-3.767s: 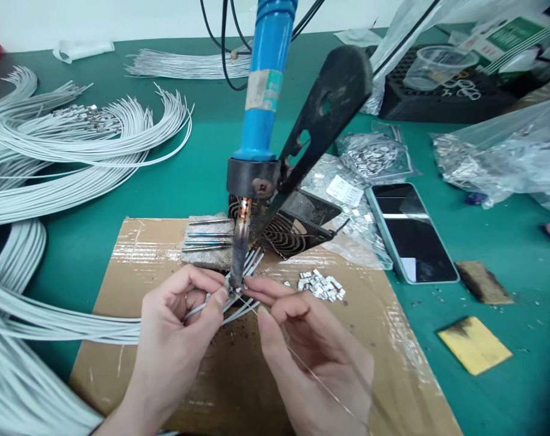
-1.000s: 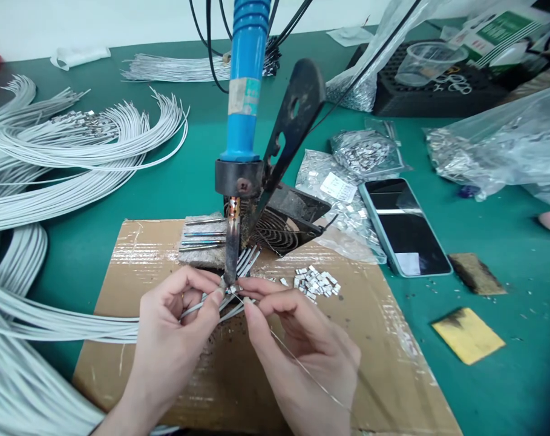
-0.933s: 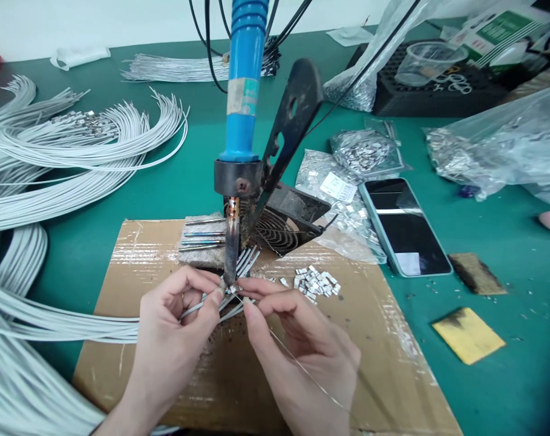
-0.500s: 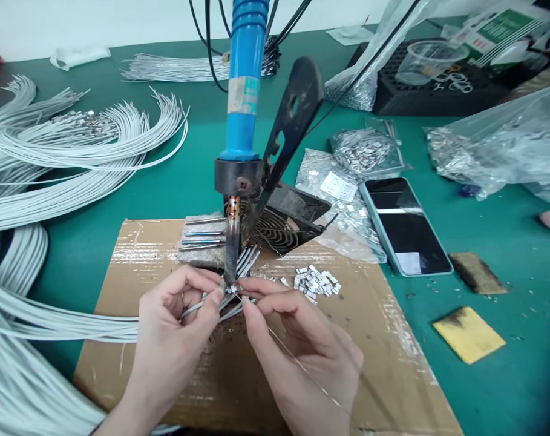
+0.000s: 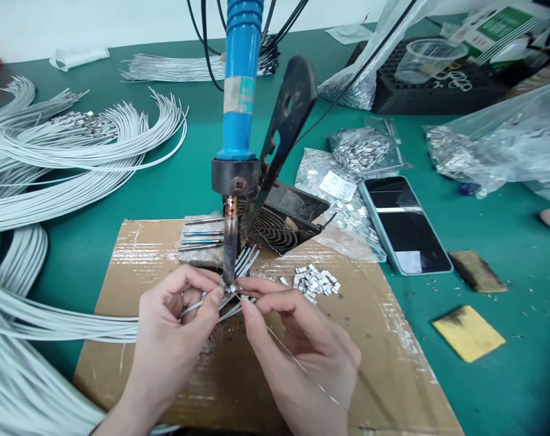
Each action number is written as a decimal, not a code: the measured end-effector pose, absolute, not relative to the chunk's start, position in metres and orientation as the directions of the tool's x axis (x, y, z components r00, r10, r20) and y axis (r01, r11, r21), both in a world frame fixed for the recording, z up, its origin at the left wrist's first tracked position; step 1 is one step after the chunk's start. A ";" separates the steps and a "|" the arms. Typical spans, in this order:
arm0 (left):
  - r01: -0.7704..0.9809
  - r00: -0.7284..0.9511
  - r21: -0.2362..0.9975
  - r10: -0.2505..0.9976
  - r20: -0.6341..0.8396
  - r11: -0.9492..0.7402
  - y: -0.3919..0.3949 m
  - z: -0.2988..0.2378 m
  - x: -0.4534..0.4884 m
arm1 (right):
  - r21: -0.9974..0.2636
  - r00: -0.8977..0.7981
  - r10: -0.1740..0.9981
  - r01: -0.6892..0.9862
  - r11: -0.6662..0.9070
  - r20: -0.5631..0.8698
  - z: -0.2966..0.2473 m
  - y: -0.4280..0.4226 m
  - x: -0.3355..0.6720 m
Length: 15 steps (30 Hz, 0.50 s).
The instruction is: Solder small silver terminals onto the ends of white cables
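Note:
A blue-handled soldering iron (image 5: 238,124) hangs tip-down in a black metal stand (image 5: 281,112), its tip between my hands. My left hand (image 5: 172,330) is closed, thumb and forefinger pinching a white cable (image 5: 189,310) just under the tip. My right hand (image 5: 304,348) pinches a thin solder wire (image 5: 302,367), whose end meets the tip area. A small shiny metal piece (image 5: 232,289) shows at that spot, partly covered by fingertips. More white cable ends (image 5: 246,261) lie just behind the fingers.
Cardboard (image 5: 374,363) lies beneath the work, with a pile of small metal clips (image 5: 317,282). Bundled white cables (image 5: 61,327) fill the left side. A phone (image 5: 406,227), a yellow sponge (image 5: 469,333) and bags of metal parts (image 5: 363,148) lie to the right.
The soldering iron and its stand have shifted very slightly left in view. My right hand has moved a touch left too; both hands keep their grips.

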<state>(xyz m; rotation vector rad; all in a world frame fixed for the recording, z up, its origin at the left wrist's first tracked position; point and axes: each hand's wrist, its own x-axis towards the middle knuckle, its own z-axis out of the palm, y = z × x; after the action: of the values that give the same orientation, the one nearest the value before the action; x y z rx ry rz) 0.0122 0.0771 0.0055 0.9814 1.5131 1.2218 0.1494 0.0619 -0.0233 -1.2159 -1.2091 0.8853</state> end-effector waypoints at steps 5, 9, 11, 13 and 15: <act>0.039 -0.244 0.984 0.956 -0.160 0.174 0.076 0.004 0.012 | -0.977 0.190 0.960 0.094 0.191 0.206 -0.022 0.062 0.149; 0.019 -0.237 0.982 0.955 -0.179 0.189 0.078 0.004 0.012 | -0.977 0.184 0.962 0.107 0.183 0.200 -0.022 0.061 0.150; 0.017 -0.234 0.982 0.956 -0.178 0.187 0.078 0.004 0.012 | -0.976 0.182 0.961 0.112 0.188 0.206 -0.023 0.061 0.150; 0.017 -0.233 0.983 0.957 -0.172 0.181 0.076 0.004 0.011 | -0.975 0.184 0.960 0.112 0.194 0.212 -0.023 0.061 0.150; 0.010 -0.240 0.984 0.956 -0.171 0.179 0.074 0.003 0.011 | -0.974 0.193 0.957 0.107 0.199 0.217 -0.023 0.061 0.150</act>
<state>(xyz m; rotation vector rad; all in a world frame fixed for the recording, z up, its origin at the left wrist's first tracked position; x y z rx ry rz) 0.0109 0.0742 0.0033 0.9754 1.4857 1.2301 0.1502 0.0608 -0.0225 -1.2041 -1.2114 0.8632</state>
